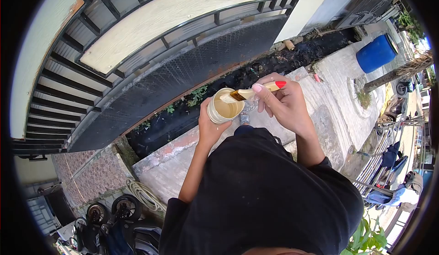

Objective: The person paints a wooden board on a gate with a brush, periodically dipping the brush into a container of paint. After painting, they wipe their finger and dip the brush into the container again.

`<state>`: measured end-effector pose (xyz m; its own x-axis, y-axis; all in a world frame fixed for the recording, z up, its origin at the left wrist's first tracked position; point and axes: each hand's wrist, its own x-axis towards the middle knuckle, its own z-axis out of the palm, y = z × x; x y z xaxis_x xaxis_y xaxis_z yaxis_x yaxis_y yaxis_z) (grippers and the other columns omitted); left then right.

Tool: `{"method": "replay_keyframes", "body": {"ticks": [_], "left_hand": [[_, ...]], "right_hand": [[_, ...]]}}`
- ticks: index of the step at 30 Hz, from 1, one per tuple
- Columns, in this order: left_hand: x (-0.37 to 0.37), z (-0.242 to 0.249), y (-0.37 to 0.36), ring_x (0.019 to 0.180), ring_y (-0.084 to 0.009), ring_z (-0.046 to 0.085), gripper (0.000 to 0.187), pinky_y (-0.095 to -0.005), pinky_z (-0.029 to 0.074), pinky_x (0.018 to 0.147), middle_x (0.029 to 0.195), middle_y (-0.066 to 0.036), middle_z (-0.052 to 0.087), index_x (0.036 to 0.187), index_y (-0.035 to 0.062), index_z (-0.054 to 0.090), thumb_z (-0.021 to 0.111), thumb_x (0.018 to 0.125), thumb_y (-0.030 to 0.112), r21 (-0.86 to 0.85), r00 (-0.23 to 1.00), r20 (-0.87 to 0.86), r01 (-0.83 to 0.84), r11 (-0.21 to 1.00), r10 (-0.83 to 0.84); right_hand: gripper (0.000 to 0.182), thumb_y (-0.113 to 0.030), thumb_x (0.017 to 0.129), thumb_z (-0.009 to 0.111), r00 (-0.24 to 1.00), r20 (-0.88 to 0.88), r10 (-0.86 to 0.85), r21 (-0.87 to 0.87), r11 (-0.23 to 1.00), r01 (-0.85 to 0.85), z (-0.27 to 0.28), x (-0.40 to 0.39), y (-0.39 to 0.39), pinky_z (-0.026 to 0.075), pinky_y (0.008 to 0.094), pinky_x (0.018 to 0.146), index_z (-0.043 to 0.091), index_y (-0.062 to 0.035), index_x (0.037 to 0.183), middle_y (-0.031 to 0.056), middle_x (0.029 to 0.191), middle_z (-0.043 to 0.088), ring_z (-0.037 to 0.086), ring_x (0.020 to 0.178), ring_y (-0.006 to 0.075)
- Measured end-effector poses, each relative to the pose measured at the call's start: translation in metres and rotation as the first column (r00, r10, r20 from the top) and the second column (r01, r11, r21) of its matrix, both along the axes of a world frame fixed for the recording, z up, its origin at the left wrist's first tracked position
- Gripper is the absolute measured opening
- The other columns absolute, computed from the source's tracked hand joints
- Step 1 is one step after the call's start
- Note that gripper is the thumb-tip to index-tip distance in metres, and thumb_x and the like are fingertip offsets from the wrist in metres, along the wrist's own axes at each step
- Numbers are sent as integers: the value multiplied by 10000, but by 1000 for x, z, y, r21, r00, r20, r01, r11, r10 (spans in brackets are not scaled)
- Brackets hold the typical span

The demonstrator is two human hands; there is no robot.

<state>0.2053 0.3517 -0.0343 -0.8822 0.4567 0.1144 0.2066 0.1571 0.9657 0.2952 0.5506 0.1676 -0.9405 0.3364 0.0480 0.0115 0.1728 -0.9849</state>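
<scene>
My left hand (211, 126) is wrapped round a pale cream paint cup (222, 118), its mouth tipped up toward me, with light-coloured paint inside. Between the thumb and fingers of my right hand (286, 101) is a paintbrush (247, 93) with a wooden handle and a red end. The brush's pale bristles reach over the cup's opening, close to its rim. In front of me stands a black metal gate (173, 78) with a cream-painted wooden panel (178, 21) fixed across its bars.
A dark drainage ditch (171, 129) runs between the gate and the concrete path (336, 113) under me. A blue barrel (377, 53) and a tree trunk (388, 78) stand at right. Lower left are a coiled hose (144, 194) and parked motorcycles (119, 230). Laundry hangs on a rack (372, 165) at far right.
</scene>
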Motion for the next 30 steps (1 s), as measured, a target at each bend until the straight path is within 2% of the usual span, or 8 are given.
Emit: {"method": "replay_keyframes", "body": {"ticks": [8,13,16,19,23,25,27,30], "left_hand": [[-34,-6,92,1291,-299,643,1013,-413,504,1107,1386,-168,630,1482,24,433,974,626,51,88,1000,-3,-12,996,12],[-50,-3,137,1292,-299,641,1022,-413,508,1102,1396,-164,623,1485,28,441,1001,634,111,30,996,-36,-82,996,83],[-57,-4,158,1300,-302,635,1013,-419,511,1100,1401,-165,616,1482,28,449,1006,642,132,28,994,-30,-108,994,109],[-57,-2,171,1303,-306,631,1006,-426,510,1102,1418,-167,602,1480,29,454,1006,646,140,40,988,35,-153,987,152],[-63,-8,170,1305,-309,629,998,-428,505,1109,1430,-166,591,1477,29,458,1002,648,139,94,985,38,-172,981,169],[-68,-5,159,1309,-314,628,997,-428,504,1110,1434,-167,588,1478,29,457,999,649,138,81,986,21,-166,983,165],[-73,-1,148,1317,-317,628,990,-427,505,1106,1438,-176,592,1477,28,455,994,653,137,22,985,-38,-166,986,167],[-79,11,137,1294,-316,646,978,-427,516,1089,1427,-184,615,1475,28,456,991,664,145,59,980,-42,-192,980,195]], "right_hand": [[194,-144,1039,743,998,-34,56,59,997,-54,-6,-41,92,504,240,554,709,47,1049,42,769,689,669,658,56],[228,-157,1015,766,993,-27,111,293,951,-98,-7,-74,137,495,280,543,728,65,977,106,758,674,641,597,97],[243,-171,1004,776,981,-72,180,343,928,-146,-11,-92,154,490,293,544,728,59,945,114,755,660,638,582,139],[174,-108,1001,771,962,36,270,367,892,-264,-11,-108,167,490,265,555,753,64,986,110,888,724,644,637,130],[163,-113,1001,767,953,48,299,385,875,-294,-10,-124,163,480,272,555,754,50,995,117,881,721,633,622,132],[220,-153,1001,765,943,64,325,401,857,-323,-7,-129,156,505,349,576,701,57,1012,174,787,683,659,593,239],[216,-149,996,766,941,80,330,396,855,-334,-3,-132,147,506,359,586,700,56,1020,187,806,689,660,605,262],[216,-146,985,769,928,89,363,434,824,-364,6,-135,134,512,383,614,701,53,1032,206,849,701,665,641,311]]}}
